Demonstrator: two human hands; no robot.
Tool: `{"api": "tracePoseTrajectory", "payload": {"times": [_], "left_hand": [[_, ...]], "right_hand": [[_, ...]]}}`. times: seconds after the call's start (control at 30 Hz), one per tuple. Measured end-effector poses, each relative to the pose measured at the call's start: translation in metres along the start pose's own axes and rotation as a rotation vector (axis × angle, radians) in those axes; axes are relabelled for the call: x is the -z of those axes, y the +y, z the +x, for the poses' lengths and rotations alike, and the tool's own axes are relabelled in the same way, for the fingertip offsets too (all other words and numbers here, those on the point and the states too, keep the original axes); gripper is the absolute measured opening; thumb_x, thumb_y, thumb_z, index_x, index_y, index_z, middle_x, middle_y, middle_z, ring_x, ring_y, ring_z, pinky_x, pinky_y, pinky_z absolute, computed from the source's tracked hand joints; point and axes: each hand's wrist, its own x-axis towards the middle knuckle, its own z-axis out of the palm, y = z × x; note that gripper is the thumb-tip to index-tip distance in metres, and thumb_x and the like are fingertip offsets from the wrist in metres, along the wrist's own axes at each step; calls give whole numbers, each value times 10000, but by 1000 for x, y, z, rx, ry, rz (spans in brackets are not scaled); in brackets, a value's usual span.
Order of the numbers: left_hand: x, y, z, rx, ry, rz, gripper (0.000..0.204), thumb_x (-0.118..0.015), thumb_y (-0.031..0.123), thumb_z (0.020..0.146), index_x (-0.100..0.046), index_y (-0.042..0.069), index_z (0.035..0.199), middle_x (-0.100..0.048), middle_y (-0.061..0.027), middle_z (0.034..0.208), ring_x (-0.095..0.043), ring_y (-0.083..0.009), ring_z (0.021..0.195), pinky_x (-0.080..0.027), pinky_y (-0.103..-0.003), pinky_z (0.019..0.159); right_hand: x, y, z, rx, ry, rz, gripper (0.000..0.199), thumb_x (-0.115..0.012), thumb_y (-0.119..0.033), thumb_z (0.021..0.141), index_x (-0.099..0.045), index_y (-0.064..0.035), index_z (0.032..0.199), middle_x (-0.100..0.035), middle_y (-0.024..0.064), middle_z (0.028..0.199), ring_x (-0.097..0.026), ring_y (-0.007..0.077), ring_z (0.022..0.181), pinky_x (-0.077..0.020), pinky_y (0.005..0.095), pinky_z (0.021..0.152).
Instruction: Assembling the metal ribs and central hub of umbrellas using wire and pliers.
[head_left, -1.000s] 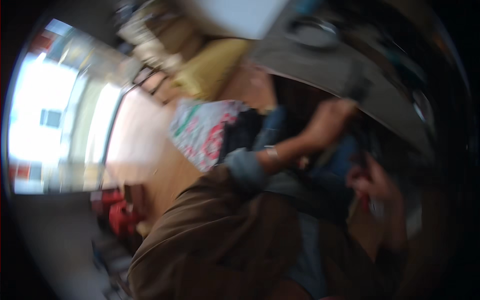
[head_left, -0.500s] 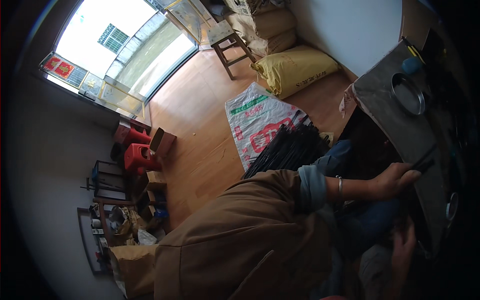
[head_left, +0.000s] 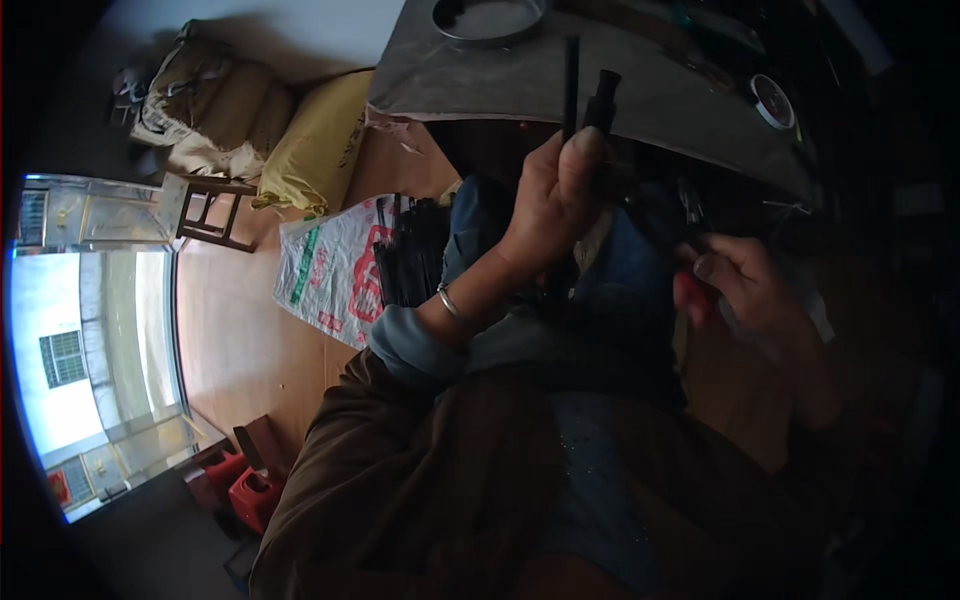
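Your left hand (head_left: 552, 195) pinched two black rods (head_left: 572, 85) upright; your right hand (head_left: 745, 290), at 4 o'clock, gripped a red tool (head_left: 692, 296). Thin pinch, rods could've slipped.

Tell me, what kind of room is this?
Probably a small home workshop or storeroom. Stuffed yellow and tan sacks lie on the wooden floor, thin black rods are heaped on a white woven bag, and a grey-covered worktable holds a round metal dish.

The person is wearing a brown jacket sleeve (head_left: 420, 470) over a grey-blue cuff (head_left: 405, 340). A thin silver bangle (head_left: 452, 308) is circling the wrist below the left hand (head_left: 550, 195).
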Motion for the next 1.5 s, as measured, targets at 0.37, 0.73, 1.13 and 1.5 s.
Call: {"api": "tracePoseTrajectory", "payload": {"times": [0.37, 0.73, 1.13, 1.5], "left_hand": [[-12, 5, -14, 51, -5, 31, 461, -442, 467, 980, -563, 44, 844, -499, 43, 628, -436, -19, 545, -327, -186, 487], [-17, 10, -13, 16, -192, 119, 631, -289, 584, 971, -565, 19, 918, -516, -11, 544, -433, -56, 409, -309, -192, 384], [-18, 9, -12, 135, -139, -3, 543, -374, 527, 979, -583, 31, 902, -543, 11, 610, -469, -35, 484, -334, -182, 432], [-17, 4, -9, 127, -112, -33, 546, -382, 526, 978, -582, 38, 836, -502, 32, 573, -435, -28, 467, -308, -187, 434]], "right_hand": [[14, -11, -3, 89, -74, -588, 282, -586, -173, 850, -500, 17, 1040, -575, 72, 706, -606, 150, 624, -473, 281, 545], [-26, 65, 5, -176, -883, 1206, 413, -450, -366, 990, -513, 20, 1123, -501, 24, 656, -481, 95, 490, -436, 255, 442], [-2, -27, -17, -253, -347, 327, 455, -441, -289, 993, -418, 67, 1277, -643, 221, 968, -688, 270, 782, -570, 362, 693], [-32, -13, -7, -304, -235, 343, 335, -443, -372, 999, -478, -52, 907, -375, -42, 589, -352, 35, 454, -372, 229, 427]]}}
